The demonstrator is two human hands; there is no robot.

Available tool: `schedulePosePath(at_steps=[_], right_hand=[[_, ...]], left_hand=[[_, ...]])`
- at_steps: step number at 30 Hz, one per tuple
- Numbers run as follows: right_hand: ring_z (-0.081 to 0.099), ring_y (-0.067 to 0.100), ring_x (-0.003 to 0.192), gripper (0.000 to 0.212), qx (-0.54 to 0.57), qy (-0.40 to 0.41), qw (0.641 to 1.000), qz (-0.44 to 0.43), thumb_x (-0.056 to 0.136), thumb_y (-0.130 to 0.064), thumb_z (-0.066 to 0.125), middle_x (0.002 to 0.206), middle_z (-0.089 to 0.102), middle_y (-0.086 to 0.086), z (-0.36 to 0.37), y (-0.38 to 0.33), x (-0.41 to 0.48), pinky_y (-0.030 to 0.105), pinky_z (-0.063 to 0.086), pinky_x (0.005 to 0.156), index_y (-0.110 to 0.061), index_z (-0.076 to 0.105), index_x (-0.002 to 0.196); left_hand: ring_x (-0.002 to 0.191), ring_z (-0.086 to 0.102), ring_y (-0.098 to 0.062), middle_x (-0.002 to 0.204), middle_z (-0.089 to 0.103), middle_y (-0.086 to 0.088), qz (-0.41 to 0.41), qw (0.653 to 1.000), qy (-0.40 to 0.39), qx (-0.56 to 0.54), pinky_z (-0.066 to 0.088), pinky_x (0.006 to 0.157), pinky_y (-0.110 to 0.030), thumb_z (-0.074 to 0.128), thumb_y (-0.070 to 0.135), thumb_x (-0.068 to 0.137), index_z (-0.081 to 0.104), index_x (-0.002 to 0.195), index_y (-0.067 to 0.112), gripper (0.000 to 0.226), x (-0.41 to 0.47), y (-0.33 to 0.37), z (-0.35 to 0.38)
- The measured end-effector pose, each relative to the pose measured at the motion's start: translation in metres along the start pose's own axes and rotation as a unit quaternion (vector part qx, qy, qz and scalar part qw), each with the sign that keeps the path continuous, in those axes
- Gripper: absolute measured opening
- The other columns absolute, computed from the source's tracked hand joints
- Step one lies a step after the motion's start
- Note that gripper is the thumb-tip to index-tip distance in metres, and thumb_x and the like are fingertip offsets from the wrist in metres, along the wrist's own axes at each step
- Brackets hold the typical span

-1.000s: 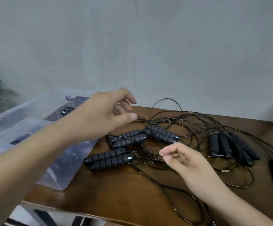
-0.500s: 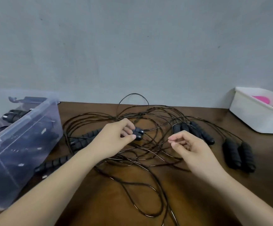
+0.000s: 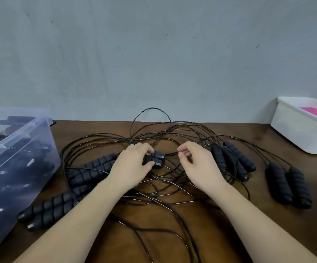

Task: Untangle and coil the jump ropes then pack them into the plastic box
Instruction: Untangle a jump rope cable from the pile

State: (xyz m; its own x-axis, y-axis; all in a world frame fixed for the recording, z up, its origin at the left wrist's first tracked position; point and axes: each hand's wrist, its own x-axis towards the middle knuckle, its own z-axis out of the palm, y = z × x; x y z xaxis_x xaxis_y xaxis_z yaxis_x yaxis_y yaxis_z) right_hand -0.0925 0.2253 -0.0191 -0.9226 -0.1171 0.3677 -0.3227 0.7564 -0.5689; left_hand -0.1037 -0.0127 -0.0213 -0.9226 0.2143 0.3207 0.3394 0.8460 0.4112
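Note:
A tangle of thin black jump ropes [image 3: 154, 133] spreads over the brown table [image 3: 172, 234]. My left hand [image 3: 131, 164] grips a pair of ribbed black handles [image 3: 156, 160] at their cap ends in the middle of the tangle. My right hand [image 3: 195, 164] hovers just right of them with thumb and forefinger pinched together, apparently on a cord. More handle pairs lie at left [image 3: 49, 209], centre left [image 3: 95, 168], right of centre [image 3: 235, 160] and far right [image 3: 288, 186]. The clear plastic box [image 3: 21, 149] stands at the left edge, with dark ropes inside.
A white tub [image 3: 301, 130] with something pink inside sits at the table's back right. A grey wall rises right behind the table. Loose cord loops trail toward the front edge between my forearms.
My left hand came from the box to the tangle and took hold of the handle pair. The view swung right, bringing the white tub in. My right hand moved up closer to the handles.

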Motion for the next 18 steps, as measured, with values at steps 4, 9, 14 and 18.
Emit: schedulePosePath(at_steps=[4, 9, 14, 18], right_hand=[[0.058, 0.001, 0.106, 0.022, -0.046, -0.007, 0.999, -0.023, 0.105, -0.029, 0.061, 0.109, 0.063, -0.019, 0.006, 0.011, -0.01, 0.03, 0.054, 0.099, -0.032, 0.067, 0.126], [0.057, 0.004, 0.116, 0.032, -0.063, -0.024, 0.997, -0.027, 0.104, -0.039, 0.061, 0.122, 0.061, -0.02, 0.013, 0.01, -0.011, 0.032, 0.052, 0.104, -0.037, 0.062, 0.137], [0.051, 0.009, 0.13, 0.046, -0.103, -0.046, 0.993, -0.039, 0.106, -0.049, 0.056, 0.139, 0.057, -0.014, 0.024, 0.005, -0.003, 0.033, 0.042, 0.114, -0.035, 0.053, 0.15], [0.048, 0.01, 0.131, 0.046, -0.106, -0.048, 0.992, -0.045, 0.108, -0.049, 0.054, 0.138, 0.057, -0.014, 0.029, 0.004, -0.005, 0.033, 0.034, 0.114, -0.034, 0.052, 0.151]], left_hand=[[0.128, 0.048, -0.009, 0.136, 0.055, 0.019, 0.026, 0.998, -0.019, 0.062, 0.042, 0.112, -0.038, 0.066, 0.048, 0.098, 0.052, 0.138, 0.042, 0.043, -0.007, -0.005, 0.001], [0.131, 0.048, -0.012, 0.141, 0.049, 0.017, 0.032, 0.993, -0.035, 0.107, 0.036, 0.113, -0.037, 0.065, 0.044, 0.097, 0.047, 0.145, 0.039, 0.051, 0.0, -0.011, 0.007], [0.125, 0.048, -0.015, 0.132, 0.048, 0.011, 0.018, 0.991, -0.027, 0.133, 0.042, 0.108, -0.039, 0.069, 0.029, 0.092, 0.048, 0.137, 0.038, 0.05, 0.009, -0.007, 0.011], [0.123, 0.044, -0.016, 0.125, 0.047, 0.012, 0.048, 0.985, -0.028, 0.165, 0.034, 0.11, -0.04, 0.068, 0.031, 0.092, 0.053, 0.124, 0.038, 0.036, 0.01, -0.007, 0.009]])
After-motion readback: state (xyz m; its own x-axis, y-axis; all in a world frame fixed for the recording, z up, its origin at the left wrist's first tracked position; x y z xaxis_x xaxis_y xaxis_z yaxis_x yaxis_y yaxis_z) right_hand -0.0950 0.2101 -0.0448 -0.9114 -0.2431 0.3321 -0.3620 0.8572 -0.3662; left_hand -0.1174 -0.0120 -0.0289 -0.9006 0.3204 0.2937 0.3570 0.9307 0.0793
